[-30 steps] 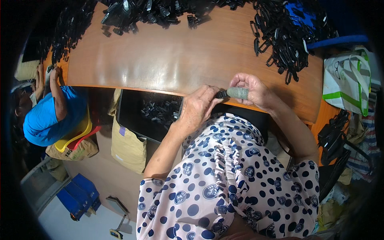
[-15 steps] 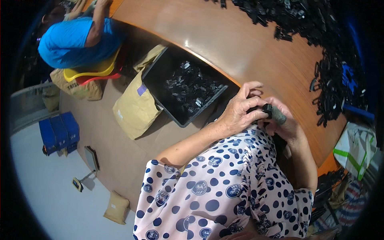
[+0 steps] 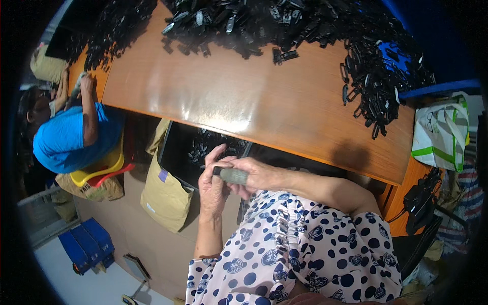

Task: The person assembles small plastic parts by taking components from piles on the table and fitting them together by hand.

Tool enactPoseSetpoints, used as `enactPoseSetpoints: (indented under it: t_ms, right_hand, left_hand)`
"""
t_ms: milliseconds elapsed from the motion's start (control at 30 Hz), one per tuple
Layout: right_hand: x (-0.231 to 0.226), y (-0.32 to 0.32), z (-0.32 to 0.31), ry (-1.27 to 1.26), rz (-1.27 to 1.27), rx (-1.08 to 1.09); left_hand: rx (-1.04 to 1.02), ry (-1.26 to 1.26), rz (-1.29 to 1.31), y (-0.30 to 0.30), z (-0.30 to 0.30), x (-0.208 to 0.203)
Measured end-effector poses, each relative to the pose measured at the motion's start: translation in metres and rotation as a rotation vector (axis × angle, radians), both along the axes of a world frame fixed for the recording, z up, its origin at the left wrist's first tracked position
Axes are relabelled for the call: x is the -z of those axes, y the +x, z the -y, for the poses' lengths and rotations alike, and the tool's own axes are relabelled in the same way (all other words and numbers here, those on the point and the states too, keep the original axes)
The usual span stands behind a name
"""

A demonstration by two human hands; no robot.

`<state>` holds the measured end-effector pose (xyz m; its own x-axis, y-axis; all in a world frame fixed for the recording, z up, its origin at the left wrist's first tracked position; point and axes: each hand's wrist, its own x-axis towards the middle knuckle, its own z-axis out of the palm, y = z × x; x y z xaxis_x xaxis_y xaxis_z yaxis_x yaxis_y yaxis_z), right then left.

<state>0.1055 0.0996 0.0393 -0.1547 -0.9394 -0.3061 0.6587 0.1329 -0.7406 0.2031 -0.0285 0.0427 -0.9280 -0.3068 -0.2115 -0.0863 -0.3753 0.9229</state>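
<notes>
Both of my hands are together in front of the table edge, by the near side of the black crate [image 3: 173, 161]. My left hand [image 3: 209, 185] has its fingers bent around a small black plastic part [image 3: 217, 171]. From the right, my right hand [image 3: 259, 174] meets it, with a grey knitted cover [image 3: 234, 176] on the thumb, whose tip presses at the same part. The fingers overlap and hide most of the part. Inside the crate lie many loose black plastic pieces [image 3: 203, 147].
A brown table [image 3: 244, 96] carries heaps of black parts [image 3: 371, 76] at the back and right. A white-green bag [image 3: 439, 134] stands at the right. A brown paper sack [image 3: 165, 201] leans by the crate. At the far left sits a person in blue [image 3: 63, 134].
The view has swung, showing more of the table. My hands have moved left, from beside the table edge to the crate, still together around the small black part.
</notes>
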Motion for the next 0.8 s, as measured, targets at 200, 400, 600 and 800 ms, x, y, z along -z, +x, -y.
enactPoseSetpoints:
  t_ms: [200,400,600,800]
  right_hand:
    - [-0.014,-0.05,-0.059,0.342,-0.812,0.077]
    - [-0.019,-0.134,-0.161,0.809,-1.792,0.557]
    - [-0.005,-0.168,-0.186,0.949,-1.929,0.429]
    - [-0.006,-0.171,-0.195,0.912,-1.815,0.399]
  left_hand:
    - [0.035,-1.343,0.07,-0.035,0.032,-0.02]
    - [0.227,-1.172,0.079,-0.175,0.008,-0.007]
    - [0.392,-1.352,-0.043,-0.284,-0.034,0.018]
    - [0.44,-1.315,-0.064,-0.296,-0.027,0.029]
